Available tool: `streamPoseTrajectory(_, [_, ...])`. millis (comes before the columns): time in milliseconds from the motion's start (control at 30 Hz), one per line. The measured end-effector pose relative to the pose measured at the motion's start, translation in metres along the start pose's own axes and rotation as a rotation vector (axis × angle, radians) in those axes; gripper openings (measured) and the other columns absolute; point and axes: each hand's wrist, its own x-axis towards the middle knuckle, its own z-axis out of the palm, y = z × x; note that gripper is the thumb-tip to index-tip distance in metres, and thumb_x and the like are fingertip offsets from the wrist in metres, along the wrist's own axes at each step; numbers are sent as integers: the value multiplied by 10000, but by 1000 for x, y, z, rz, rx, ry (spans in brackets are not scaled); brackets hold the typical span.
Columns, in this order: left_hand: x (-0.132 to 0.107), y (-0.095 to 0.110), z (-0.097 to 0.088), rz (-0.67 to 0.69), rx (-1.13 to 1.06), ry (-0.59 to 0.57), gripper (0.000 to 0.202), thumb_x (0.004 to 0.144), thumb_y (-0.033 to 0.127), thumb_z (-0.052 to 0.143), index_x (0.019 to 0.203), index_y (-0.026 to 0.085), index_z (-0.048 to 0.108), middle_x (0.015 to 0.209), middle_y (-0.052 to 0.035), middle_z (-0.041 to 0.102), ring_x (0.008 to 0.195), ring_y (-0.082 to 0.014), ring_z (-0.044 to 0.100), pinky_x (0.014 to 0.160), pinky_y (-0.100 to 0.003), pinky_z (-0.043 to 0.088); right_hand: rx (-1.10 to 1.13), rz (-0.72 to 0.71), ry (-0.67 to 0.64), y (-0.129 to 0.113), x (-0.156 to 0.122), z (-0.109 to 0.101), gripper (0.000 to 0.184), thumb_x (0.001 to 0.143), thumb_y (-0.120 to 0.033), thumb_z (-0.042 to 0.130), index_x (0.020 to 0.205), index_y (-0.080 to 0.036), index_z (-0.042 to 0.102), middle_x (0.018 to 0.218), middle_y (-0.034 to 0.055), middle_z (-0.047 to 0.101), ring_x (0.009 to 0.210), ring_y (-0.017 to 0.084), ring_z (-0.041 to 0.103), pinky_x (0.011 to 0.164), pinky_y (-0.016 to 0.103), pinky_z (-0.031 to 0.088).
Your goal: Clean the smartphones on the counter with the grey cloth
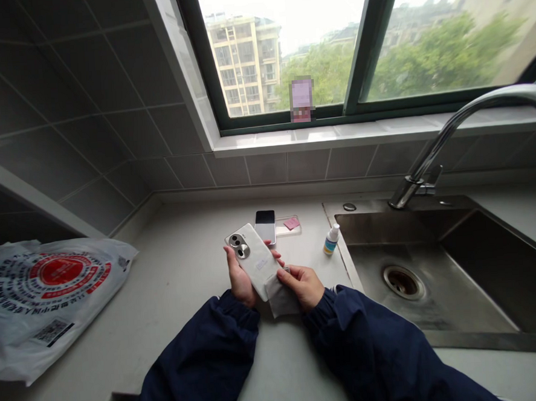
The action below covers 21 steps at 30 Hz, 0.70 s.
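A white smartphone (259, 263) lies back side up in my left hand (241, 279), whose fingers wrap round its edges. Its round camera block points up and to the left. My right hand (306, 284) pinches a pale grey cloth (280, 295) against the lower end of the phone, and part of the cloth hangs down. Just beyond the phone, a second smartphone (265, 225) rests on the counter with its dark screen up. Beside it is a clear phone case (288, 231) with a small pink piece (292, 223) on it. A small spray bottle (331, 240) stands upright near the sink.
On the right is a steel sink (435, 263) with a curved chrome faucet (445, 135) behind it. A white plastic bag (55, 292) with red print sits on the counter (176, 327) at left. The window (286, 54) and its sill rise at the back.
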Motion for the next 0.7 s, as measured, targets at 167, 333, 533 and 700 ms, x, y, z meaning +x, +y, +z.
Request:
streamPoseTrajectory(167, [0, 1, 0, 6, 27, -18, 836, 787, 810, 339, 1143, 114, 635, 913, -154, 705, 836, -306, 687, 723, -439, 542, -37, -19, -4, -4, -2, 1, 488, 606, -598, 799, 723, -131, 720, 624, 7, 682, 556, 130, 594, 551, 243, 455])
streamPoseTrajectory(333, [-2, 0, 2, 15, 25, -36, 843, 784, 817, 322, 1069, 98, 658, 823, -148, 689, 794, -304, 677, 720, -446, 536, -69, -30, -13, -7, -2, 2, 481, 565, -560, 837, 770, -136, 738, 701, 26, 722, 630, 160, 646, 640, 279, 509])
streamPoseTrajectory(533, [-3, 1, 3, -24, 31, -49, 869, 775, 829, 298, 1031, 85, 667, 762, -133, 665, 682, -265, 647, 698, -446, 536, -127, -76, -3, -7, -5, 6, 509, 514, -535, 866, 821, -147, 745, 786, 38, 738, 700, 187, 670, 700, 309, 528])
streamPoseTrajectory(700, [-1, 1, 0, -20, 23, -34, 829, 778, 823, 311, 1013, 120, 681, 762, -120, 668, 682, -252, 641, 718, -436, 531, -243, -168, 64, -11, -7, 4, 481, 690, -617, 721, 674, -136, 727, 582, 4, 654, 551, 137, 573, 544, 246, 454])
